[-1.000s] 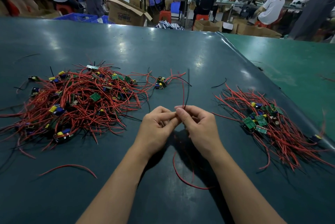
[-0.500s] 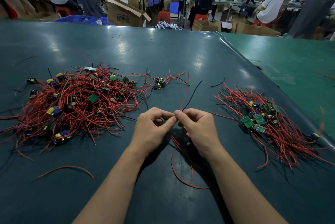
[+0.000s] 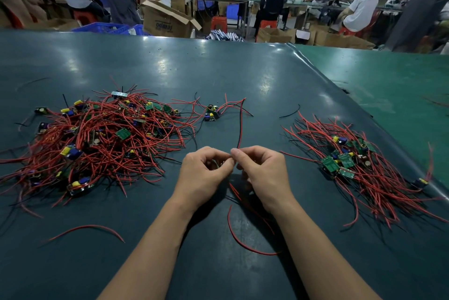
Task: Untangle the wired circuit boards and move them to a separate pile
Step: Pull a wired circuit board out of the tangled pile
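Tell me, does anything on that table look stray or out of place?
Yes: a loose red wire lies alone near the front left, and a single circuit board sits apart between the big tangle and sorted pile.

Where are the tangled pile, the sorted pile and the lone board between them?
Tangled pile (image 3: 97,139): head view, its wire-covered middle.
Sorted pile (image 3: 359,166): head view, red wires at centre.
Lone board (image 3: 211,113): head view, its components.

Only readable print I can spot is upside-down lettering, looks like "tempo", on the open cardboard box (image 3: 167,21) beyond my worktop (image 3: 218,69); nothing else legible
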The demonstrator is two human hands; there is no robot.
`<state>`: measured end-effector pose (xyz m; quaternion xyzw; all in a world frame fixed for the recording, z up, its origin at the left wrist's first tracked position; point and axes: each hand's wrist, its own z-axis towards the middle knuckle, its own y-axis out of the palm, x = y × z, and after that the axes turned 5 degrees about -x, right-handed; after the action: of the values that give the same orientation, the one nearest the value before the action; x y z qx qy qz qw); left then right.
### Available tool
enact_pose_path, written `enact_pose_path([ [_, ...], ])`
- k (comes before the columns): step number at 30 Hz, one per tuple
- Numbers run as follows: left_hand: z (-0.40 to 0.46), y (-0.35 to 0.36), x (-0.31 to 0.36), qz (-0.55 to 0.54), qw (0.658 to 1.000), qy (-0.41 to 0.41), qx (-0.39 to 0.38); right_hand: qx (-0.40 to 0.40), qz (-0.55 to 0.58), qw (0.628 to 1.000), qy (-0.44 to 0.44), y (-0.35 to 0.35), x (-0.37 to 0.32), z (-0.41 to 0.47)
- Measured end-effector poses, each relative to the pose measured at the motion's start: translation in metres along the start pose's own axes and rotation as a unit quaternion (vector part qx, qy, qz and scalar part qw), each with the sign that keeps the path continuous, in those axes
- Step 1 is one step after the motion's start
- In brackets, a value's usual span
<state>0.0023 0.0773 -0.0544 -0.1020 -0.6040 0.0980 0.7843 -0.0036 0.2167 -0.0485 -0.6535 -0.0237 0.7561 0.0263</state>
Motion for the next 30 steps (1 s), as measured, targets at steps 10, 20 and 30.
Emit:
enact_pose_path([
  [10, -0.0025, -0.0017, 0.0042, -0.097, 0.992, -0.012, -0.08, -0.046, 0.195, 0.971, 0.129, -0.0041, -0.0041, 0.0075],
  [20, -0.0021, -0.0039, 0.0019, -0.065, 0.996, -0.018, -0.063, -0.015, 0.092, 0.995, 0.041, -0.0037, 0.0006, 0.0068],
  [30, -0.0017, -0.0038, 0.0021, -0.065, 0.994, -0.014, -0.081, 0.053, 0.075, 0.996, 0.008, -0.0032, 0.0018, 0.0091],
])
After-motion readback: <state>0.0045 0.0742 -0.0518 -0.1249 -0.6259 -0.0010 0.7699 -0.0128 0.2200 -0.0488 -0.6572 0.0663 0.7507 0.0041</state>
